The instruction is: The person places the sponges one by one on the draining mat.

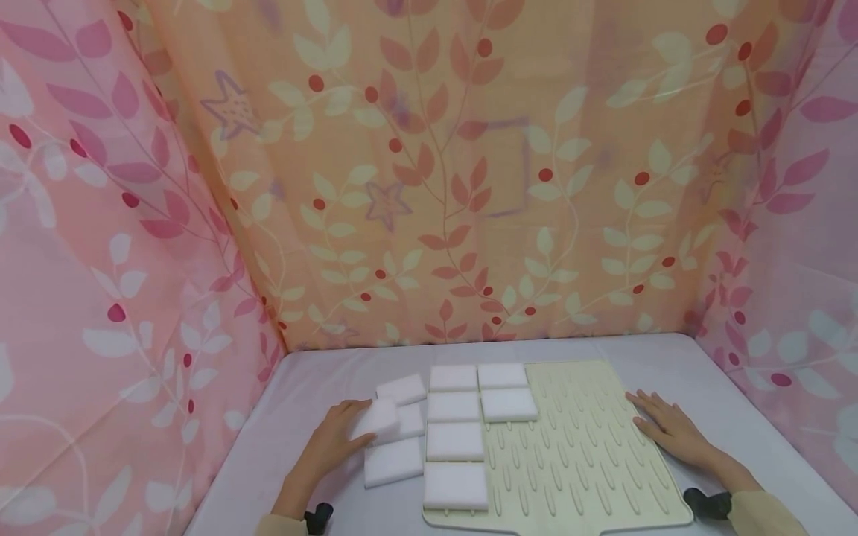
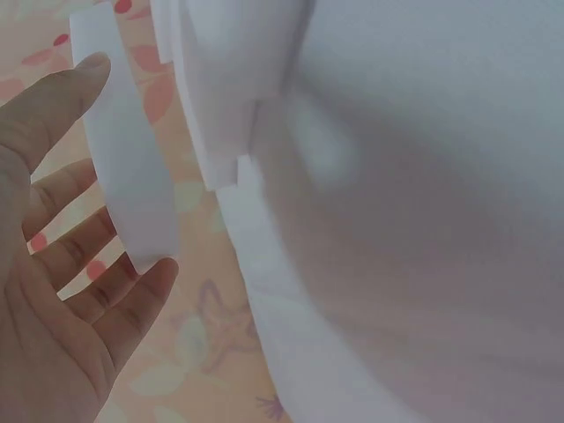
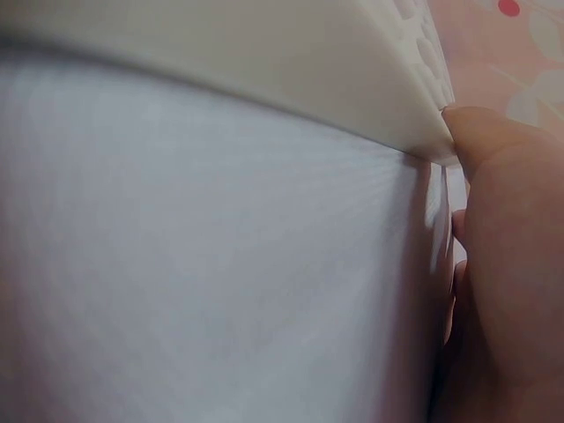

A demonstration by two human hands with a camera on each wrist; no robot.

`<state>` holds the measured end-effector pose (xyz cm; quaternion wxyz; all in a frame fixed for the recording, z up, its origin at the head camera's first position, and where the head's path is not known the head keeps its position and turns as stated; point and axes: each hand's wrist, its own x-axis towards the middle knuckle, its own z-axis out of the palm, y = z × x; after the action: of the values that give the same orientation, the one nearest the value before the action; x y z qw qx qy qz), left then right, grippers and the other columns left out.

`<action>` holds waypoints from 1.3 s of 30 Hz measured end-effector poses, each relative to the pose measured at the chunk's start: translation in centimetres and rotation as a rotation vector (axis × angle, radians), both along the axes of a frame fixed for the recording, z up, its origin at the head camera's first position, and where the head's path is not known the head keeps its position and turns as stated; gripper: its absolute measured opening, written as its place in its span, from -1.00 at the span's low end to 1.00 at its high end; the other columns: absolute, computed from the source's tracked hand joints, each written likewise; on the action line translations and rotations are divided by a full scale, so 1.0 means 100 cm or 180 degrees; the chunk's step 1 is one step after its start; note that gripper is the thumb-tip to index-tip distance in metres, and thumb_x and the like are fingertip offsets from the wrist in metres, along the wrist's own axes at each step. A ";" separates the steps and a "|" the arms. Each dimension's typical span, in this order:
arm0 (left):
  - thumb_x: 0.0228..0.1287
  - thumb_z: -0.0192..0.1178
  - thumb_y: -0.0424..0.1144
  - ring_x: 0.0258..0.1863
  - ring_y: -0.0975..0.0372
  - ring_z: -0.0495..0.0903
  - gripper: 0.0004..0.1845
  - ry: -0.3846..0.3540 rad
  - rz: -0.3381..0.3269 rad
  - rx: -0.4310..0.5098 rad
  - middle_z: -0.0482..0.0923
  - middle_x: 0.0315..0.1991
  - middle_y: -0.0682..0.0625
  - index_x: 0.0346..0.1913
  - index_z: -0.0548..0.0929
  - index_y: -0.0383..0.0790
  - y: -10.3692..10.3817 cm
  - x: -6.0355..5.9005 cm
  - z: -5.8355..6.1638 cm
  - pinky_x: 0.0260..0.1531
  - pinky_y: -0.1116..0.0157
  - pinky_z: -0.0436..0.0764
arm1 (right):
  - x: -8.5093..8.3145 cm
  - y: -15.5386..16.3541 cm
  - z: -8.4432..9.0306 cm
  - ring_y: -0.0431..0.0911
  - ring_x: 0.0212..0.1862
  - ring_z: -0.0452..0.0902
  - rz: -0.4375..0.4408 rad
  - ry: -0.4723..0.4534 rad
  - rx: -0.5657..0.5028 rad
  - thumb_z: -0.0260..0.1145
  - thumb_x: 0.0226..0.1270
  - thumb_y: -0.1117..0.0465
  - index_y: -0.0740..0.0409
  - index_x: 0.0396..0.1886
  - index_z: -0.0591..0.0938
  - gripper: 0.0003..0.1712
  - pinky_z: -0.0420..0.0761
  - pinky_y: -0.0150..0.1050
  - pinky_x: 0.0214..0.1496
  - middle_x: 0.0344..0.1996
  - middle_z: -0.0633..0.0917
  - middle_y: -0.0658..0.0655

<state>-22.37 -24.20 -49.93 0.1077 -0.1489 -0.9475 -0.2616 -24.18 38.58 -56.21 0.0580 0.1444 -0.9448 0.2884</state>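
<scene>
A cream drying mat (image 1: 590, 447), flat, rounded at the corners and moulded with rows of short raised ribs, lies on a table (image 1: 322, 372) covered in smooth pale lilac cloth. Six white sponge blocks, rectangular with a matte, foam-like face, sit on the mat's left part: four in a column, two beside its upper end. Left of the mat, loose blocks (image 1: 394, 461) lie on the cloth, partly overlapping. The left hand (image 1: 335, 443) grips one white sponge block (image 1: 377, 418) among this loose group, just left of the mat's edge. The left wrist view confirms it: the block (image 2: 128, 159) is pinched edge-on between thumb and fingers (image 2: 141, 304), which the head view cannot resolve. The right hand (image 1: 666, 430) rests flat, fingers extended and holding nothing, on the mat's right edge. The right wrist view shows the thickness of the mat's rim (image 3: 264, 62) and a fingertip (image 3: 493, 141) touching it. Leaf-printed pink and orange curtains (image 1: 429, 171) enclose the table.
</scene>
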 end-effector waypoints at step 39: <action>0.10 0.24 0.14 0.09 0.17 0.43 -0.38 0.0176 -0.1003 -0.0355 0.46 0.11 0.10 0.23 0.45 0.02 0.125 -0.016 0.005 -0.07 0.14 0.52 | 0.000 0.000 0.001 0.45 0.34 -0.16 -0.0021 -0.0048 0.0009 0.07 0.37 -0.04 0.18 0.38 0.22 -0.32 -0.45 0.32 0.28 0.32 0.15 0.49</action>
<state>-24.01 -11.71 -49.44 0.0830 -0.3086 -0.9221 -0.2181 -24.20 38.59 -56.11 0.0516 0.1392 -0.9460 0.2880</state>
